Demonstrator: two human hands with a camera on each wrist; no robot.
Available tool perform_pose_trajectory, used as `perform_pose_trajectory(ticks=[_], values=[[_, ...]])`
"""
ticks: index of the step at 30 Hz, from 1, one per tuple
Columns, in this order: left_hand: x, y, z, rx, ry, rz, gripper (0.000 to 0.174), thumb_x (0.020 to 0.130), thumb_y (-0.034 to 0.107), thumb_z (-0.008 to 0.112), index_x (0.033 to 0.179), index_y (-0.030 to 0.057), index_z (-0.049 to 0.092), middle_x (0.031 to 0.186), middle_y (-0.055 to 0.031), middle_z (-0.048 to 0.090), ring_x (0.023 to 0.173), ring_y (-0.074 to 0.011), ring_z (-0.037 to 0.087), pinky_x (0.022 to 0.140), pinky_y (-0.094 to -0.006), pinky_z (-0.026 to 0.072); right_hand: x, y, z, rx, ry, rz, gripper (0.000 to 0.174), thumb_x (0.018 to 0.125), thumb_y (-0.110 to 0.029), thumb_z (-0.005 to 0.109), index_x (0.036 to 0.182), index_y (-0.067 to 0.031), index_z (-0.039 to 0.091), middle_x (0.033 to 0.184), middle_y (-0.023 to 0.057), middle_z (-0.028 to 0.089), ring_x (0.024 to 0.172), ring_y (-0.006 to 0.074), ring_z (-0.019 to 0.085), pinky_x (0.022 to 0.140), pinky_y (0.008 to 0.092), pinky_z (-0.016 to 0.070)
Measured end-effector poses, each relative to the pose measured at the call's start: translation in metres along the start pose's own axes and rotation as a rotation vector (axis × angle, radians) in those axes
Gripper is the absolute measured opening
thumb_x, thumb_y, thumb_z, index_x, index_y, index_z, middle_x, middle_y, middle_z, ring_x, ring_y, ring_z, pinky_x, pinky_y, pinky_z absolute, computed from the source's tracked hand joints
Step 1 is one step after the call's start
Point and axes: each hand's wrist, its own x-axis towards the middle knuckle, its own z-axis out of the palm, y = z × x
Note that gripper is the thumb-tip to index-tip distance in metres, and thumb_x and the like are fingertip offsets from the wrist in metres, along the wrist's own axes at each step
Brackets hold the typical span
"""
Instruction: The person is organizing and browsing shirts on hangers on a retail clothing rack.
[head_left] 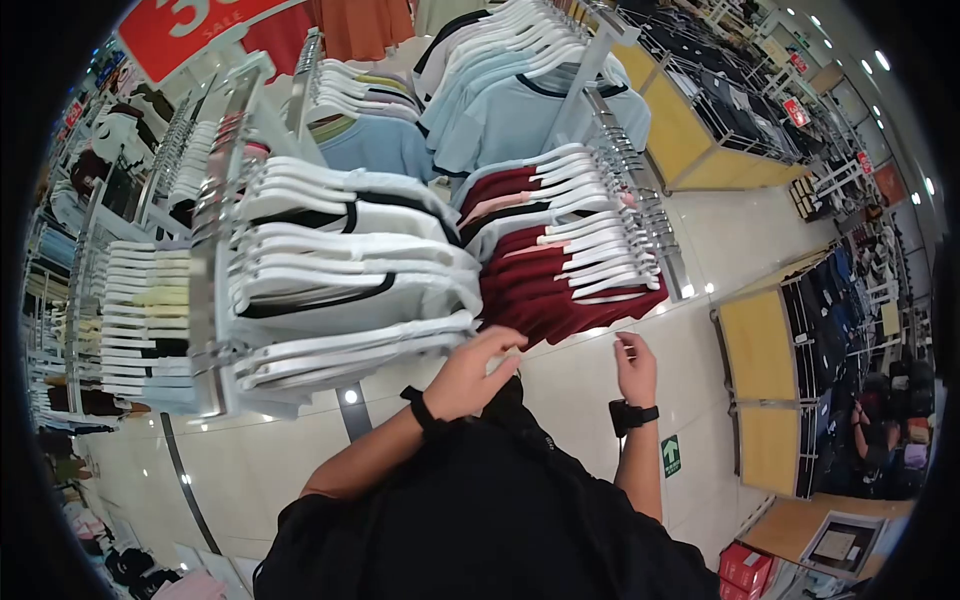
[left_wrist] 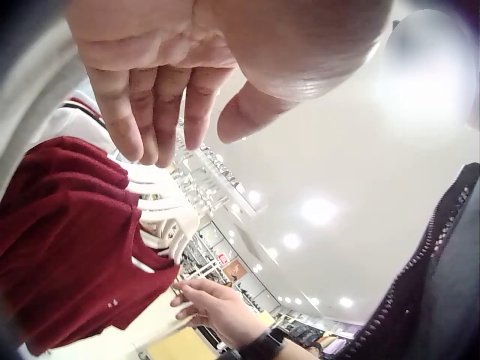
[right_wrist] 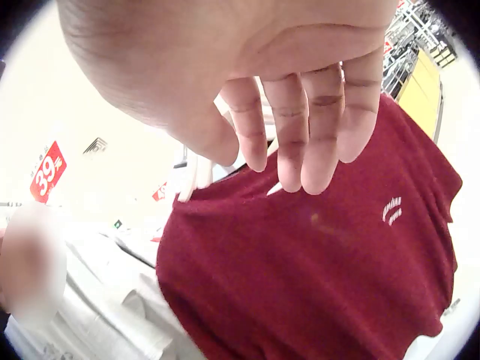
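My left hand [head_left: 470,375] is held out in front of my chest, between the white shirts [head_left: 360,355] and the maroon shirts [head_left: 560,300]. Its fingers are loosely extended with nothing in them, as the left wrist view also shows. Off to the right, my right hand [head_left: 636,368] is raised near the front maroon shirt, fingers relaxed and bent a little, holding nothing. The right wrist view shows its fingers [right_wrist: 311,142] overlapping the collar of the front maroon shirt [right_wrist: 315,262], which bears small white lettering. White hangers [head_left: 610,265] carry these shirts.
Metal rails [head_left: 210,270] run along both sides of the rack. Light blue shirts [head_left: 510,125] hang farther back, beside a red sale sign [head_left: 190,30]. Yellow-sided display tables [head_left: 765,350] with dark clothes stand to the right, across a tiled floor [head_left: 690,380].
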Motion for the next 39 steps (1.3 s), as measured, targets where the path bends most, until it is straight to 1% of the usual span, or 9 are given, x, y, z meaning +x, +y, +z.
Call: perform_pose_trajectory(ticks=[5,10,12,16,21,28,32,36,39], values=[[0.115,0.009,0.013,0.252,0.447,0.313,0.030,0.097,0.007,0.065,0.126,-0.0007,0.065,0.133,-0.0177,0.065,0.126,-0.0366,0.060,0.109,-0.0429,0.0471,0.072,0.034,-0.055,0.080,0.168,-0.020,0.019,0.100,-0.012,0.068,0.117,-0.0026,0.072,0.101,0.0073,0.075,0.079,0.0160,0.066,0.068,0.0302,0.0530],[0.220,-0.044,-0.008,0.681,0.697,0.232,0.036,0.089,0.012,0.071,0.123,0.0000,0.067,0.131,-0.0185,0.065,0.120,-0.0394,0.061,0.101,-0.0478,0.0490,0.144,0.061,-0.098,0.091,0.107,-0.098,0.016,0.101,-0.010,0.067,0.114,-0.0035,0.072,0.098,0.0067,0.074,0.080,0.0151,0.066,0.068,0.0300,0.0521],[0.243,-0.057,-0.016,0.735,0.752,0.224,0.026,0.084,0.012,0.078,0.108,0.0048,0.072,0.113,-0.0136,0.066,0.106,-0.0367,0.064,0.091,-0.0478,0.0500,0.166,0.073,-0.103,0.129,0.101,-0.136,0.015,0.102,-0.012,0.066,0.113,-0.0038,0.072,0.097,0.0059,0.073,0.080,0.0148,0.066,0.068,0.0297,0.0517],[0.251,-0.064,-0.020,0.770,0.714,0.110,0.021,0.081,0.015,0.084,0.098,0.0076,0.074,0.097,-0.0080,0.066,0.097,-0.0338,0.064,0.084,-0.0466,0.0493,0.196,0.071,-0.107,0.237,0.030,-0.084,0.013,0.102,-0.009,0.066,0.111,-0.0029,0.072,0.097,0.0044,0.072,0.080,0.0138,0.065,0.072,0.0287,0.0516],[0.250,-0.050,-0.030,0.750,0.642,0.154,0.020,0.083,0.013,0.082,0.100,0.0080,0.072,0.094,-0.0089,0.067,0.091,-0.0346,0.064,0.079,-0.0465,0.0481,0.222,0.044,-0.106,0.156,0.100,-0.364,0.015,0.098,-0.003,0.064,0.111,-0.0044,0.071,0.105,0.0037,0.068,0.092,0.0163,0.064,0.081,0.0291,0.0504],[0.204,-0.028,-0.024,0.855,0.706,0.072,0.017,0.086,0.011,0.077,0.099,0.0056,0.068,0.088,-0.0112,0.063,0.086,-0.0368,0.061,0.076,-0.0456,0.0468,0.241,0.042,-0.094,0.132,-0.028,-0.549,0.027,0.087,-0.001,0.073,0.114,-0.0036,0.069,0.121,0.0139,0.068,0.112,0.0332,0.064,0.101,0.0419,0.0491],[0.195,-0.018,-0.019,0.728,0.773,-0.019,0.015,0.087,0.009,0.076,0.100,0.0054,0.070,0.087,-0.0109,0.062,0.084,-0.0343,0.061,0.074,-0.0434,0.0481,0.253,0.022,-0.089,0.058,-0.021,-0.624,0.031,0.087,-0.002,0.074,0.118,-0.0031,0.069,0.128,0.0147,0.068,0.119,0.0348,0.063,0.104,0.0434,0.0474],[0.229,-0.007,-0.023,0.751,0.595,0.096,0.018,0.088,0.009,0.076,0.106,0.0049,0.074,0.094,-0.0124,0.069,0.091,-0.0330,0.067,0.080,-0.0411,0.0522,0.278,-0.009,-0.093,0.509,-0.299,-0.451,0.032,0.091,-0.007,0.073,0.122,-0.0014,0.067,0.130,0.0170,0.068,0.113,0.0395,0.067,0.098,0.0445,0.0530],[0.265,-0.024,-0.026,0.893,0.572,0.355,0.019,0.087,0.013,0.077,0.104,0.0048,0.074,0.098,-0.0133,0.071,0.095,-0.0328,0.069,0.086,-0.0420,0.0526,0.319,0.030,-0.077,0.132,-0.272,-0.722,0.029,0.093,-0.010,0.073,0.119,-0.0006,0.069,0.126,0.0174,0.069,0.112,0.0352,0.068,0.095,0.0421,0.0546]])
